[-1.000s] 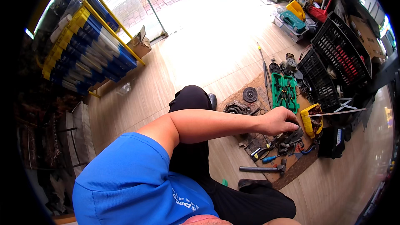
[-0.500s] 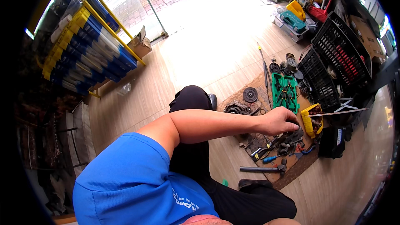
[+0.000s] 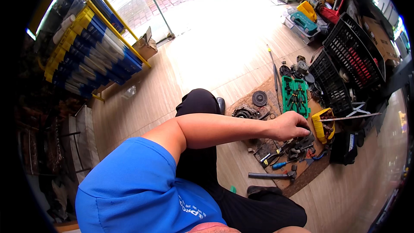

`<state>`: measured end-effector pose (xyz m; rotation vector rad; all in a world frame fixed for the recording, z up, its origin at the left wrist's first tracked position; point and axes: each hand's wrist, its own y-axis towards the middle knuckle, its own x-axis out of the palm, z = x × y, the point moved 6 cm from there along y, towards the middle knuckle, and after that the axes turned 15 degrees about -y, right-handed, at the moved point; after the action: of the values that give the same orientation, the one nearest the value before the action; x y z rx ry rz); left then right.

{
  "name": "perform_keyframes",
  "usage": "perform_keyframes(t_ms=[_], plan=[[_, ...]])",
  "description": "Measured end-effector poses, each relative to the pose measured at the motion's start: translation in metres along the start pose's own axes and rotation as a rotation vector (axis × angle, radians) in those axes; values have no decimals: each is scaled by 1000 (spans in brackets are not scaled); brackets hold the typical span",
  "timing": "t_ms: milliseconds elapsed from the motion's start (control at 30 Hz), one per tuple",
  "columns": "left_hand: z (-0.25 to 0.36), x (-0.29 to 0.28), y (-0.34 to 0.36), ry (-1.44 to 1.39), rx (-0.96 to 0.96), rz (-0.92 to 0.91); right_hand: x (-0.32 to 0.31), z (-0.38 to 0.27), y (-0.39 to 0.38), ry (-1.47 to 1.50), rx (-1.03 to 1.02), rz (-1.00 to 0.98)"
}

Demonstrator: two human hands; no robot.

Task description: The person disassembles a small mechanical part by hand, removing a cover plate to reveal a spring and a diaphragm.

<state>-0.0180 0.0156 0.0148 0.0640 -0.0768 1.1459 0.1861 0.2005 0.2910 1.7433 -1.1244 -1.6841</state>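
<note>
My left hand (image 3: 290,126) reaches across from the left, its fingers bent down over a dark, greasy machine part (image 3: 307,139) on a brown board (image 3: 297,186). The thumb side hides much of that part. My right hand is out of the picture; only a strip of skin shows at the lower edge. Just below the left hand lie pliers (image 3: 272,157), a blue-handled screwdriver (image 3: 281,164) and a hammer (image 3: 271,175). Beyond it sits an open green tool case (image 3: 295,96) holding dark tools.
A yellow container (image 3: 322,126) of small parts stands right of the hand, beside black crates (image 3: 351,54). A round black disc (image 3: 259,98) and a dirty mechanical assembly (image 3: 245,112) lie on the board's left. A yellow rack (image 3: 125,39) stands far left.
</note>
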Motion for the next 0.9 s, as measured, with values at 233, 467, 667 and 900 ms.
perform_keyframes(t_ms=[233, 467, 667, 900], plan=[[2, 2, 1, 3, 2, -2, -12, -8, -27, -121, -68, 112], [1, 0, -1, 14, -2, 10, -4, -7, -12, -126, 30, 62], [2, 2, 1, 24, 1, 1, -8, -6, -20, -99, -30, 198], [1, 1, 0, 23, 2, 9, 2, -4, -6, -150, -85, 82]])
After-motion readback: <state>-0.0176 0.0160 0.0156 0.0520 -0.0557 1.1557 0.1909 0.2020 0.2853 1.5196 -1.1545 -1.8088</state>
